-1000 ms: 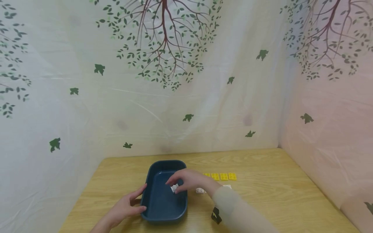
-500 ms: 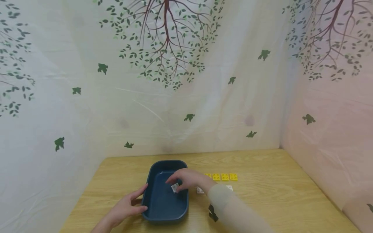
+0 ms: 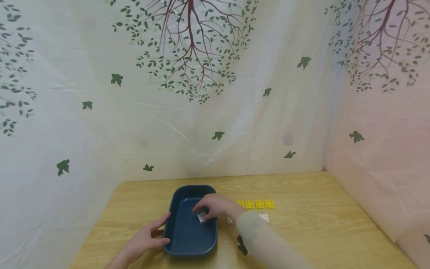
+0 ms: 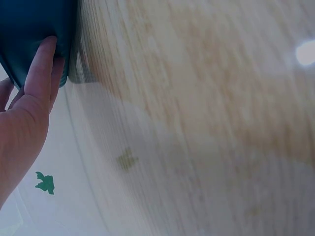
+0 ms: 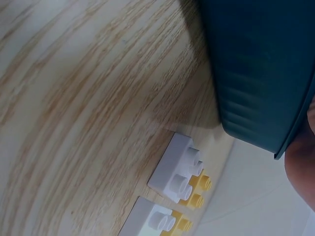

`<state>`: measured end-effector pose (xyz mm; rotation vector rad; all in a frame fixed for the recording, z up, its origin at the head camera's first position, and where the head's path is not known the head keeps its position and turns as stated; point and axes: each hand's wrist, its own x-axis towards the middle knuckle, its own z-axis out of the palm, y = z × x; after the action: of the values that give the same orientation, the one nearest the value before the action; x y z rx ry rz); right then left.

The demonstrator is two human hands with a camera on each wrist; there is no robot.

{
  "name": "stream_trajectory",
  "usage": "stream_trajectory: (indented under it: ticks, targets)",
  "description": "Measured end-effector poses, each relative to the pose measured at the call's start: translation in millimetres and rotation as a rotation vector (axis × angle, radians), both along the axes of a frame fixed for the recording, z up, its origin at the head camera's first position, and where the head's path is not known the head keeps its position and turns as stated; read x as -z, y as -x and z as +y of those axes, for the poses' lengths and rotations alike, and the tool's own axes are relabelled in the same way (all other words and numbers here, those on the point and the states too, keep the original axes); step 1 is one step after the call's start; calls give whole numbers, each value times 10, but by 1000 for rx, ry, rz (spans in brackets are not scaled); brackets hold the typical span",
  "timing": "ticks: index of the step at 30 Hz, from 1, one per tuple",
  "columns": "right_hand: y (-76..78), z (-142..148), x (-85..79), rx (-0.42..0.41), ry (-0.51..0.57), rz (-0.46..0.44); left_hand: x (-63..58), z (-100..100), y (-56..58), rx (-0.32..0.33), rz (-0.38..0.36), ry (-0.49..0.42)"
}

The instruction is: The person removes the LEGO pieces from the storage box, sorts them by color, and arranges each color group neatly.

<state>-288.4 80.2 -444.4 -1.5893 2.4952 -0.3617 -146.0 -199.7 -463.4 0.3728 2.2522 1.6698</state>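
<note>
A dark blue rectangular tray (image 3: 191, 239) stands on the wooden table. My left hand (image 3: 142, 239) rests against its left side, thumb and index finger spread at the rim. In the left wrist view, extended fingers (image 4: 42, 69) touch the outer wall. My right hand (image 3: 216, 207) reaches over the tray's right rim, and its curled fingers and thumb hold a white toy brick (image 3: 201, 217) low inside the tray. The index fingertip sits slightly off the brick; the other fingers' contact is hidden. In the right wrist view, only a little of that hand (image 5: 302, 164) shows.
Right of the tray, a row of yellow toy bricks (image 3: 259, 204) lies on the table (image 3: 322, 224). White bricks (image 3: 264, 217) lie nearer, partly hidden by my right arm. A dark object (image 3: 241, 244) shows beside the sleeve. Patterned sheets (image 3: 188, 149) hang behind and beside the table.
The white brick in the tray looks a little flatter than a second ago. My right forearm has shifted slightly left, uncovering more of a white brick. My left hand stays against the tray.
</note>
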Motion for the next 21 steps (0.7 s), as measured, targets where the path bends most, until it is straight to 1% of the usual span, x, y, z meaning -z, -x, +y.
stream_trajectory:
  ticks: [6,12,21]
  targets:
    - [36,-28,9,17,-34,33,-7,-12,38,0,2,10]
    - [33,-57,6,29,-71,68,0,-34,65,5,5,17]
    - [28,-99,3,72,-87,99,11,-62,114,8,18,30]
